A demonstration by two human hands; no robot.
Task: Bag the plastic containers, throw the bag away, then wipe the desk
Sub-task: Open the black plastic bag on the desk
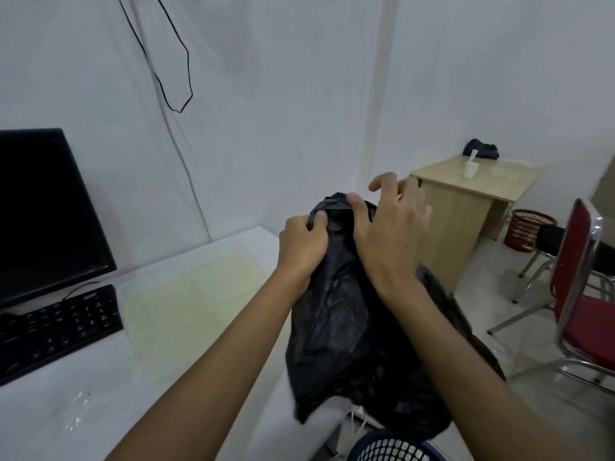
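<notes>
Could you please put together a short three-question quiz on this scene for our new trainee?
1. True or false: both hands are on the black bag.
2. Which hand grips the bag's gathered top with curled fingers? A) left hand B) right hand C) neither
3. Fill in: the basket directly below the bag, at the bottom edge of the view, is ____ in colour.

Key
1. True: the left hand grips the neck, and the right hand's thumb presses on it while its fingers spread.
2. A.
3. Blue: the blue basket; the red basket stands far off by the wooden desk.
</notes>
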